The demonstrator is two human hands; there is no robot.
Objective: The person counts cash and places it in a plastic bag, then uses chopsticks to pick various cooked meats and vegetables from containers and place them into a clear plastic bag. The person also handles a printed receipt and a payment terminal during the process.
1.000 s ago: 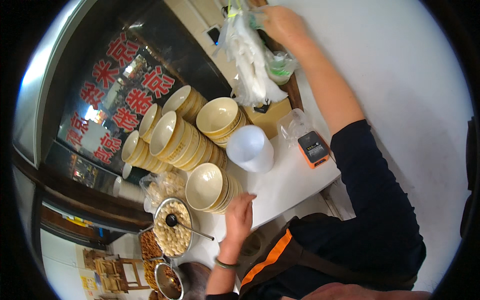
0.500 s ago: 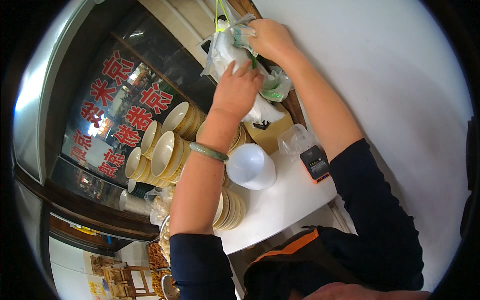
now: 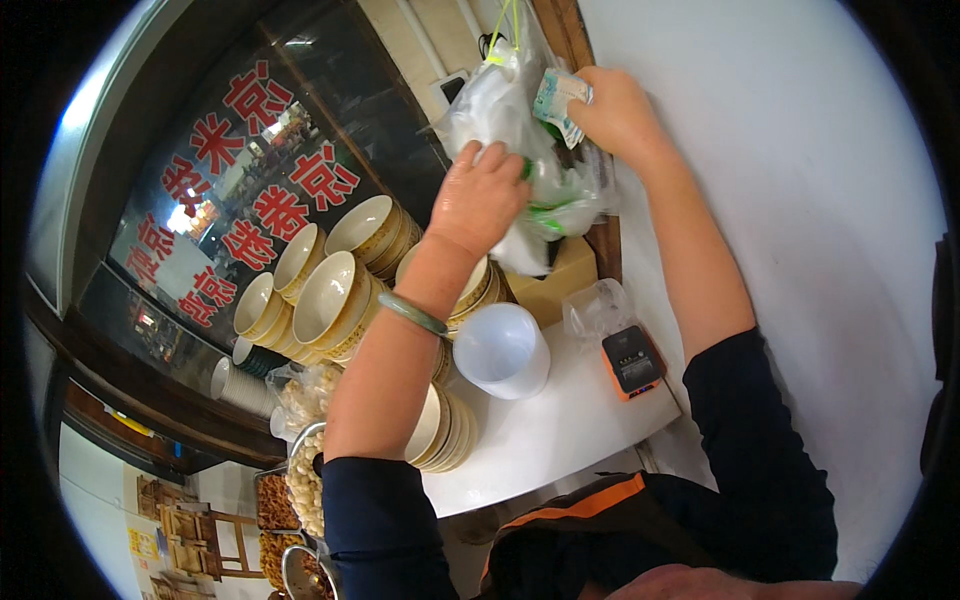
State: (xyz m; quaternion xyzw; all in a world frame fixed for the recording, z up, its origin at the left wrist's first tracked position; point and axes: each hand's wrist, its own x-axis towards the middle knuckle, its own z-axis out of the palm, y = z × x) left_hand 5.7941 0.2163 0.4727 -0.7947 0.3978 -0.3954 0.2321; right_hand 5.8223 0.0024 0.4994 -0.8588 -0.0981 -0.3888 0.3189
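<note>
Touching bags (image 3: 485, 112), pale pieces (image 3: 306, 492) in pot (image 3: 299, 441)

on the dark window glass (image 3: 385, 95), large red characters (image 3: 212, 141) edged in pale, set in two slanting lines and tilted in the view. on the black face of the black-and-orange box (image 3: 632, 360), a patch of small pale lettering, too small to make out. on the paper notes (image 3: 561, 102) in the right hand (image 3: 622, 115), green-blue print, likewise illegible. on the pale wall (image 3: 92, 470) at lower left, a yellow sign (image 3: 143, 544) with darker marks, too blurred to read.
</note>
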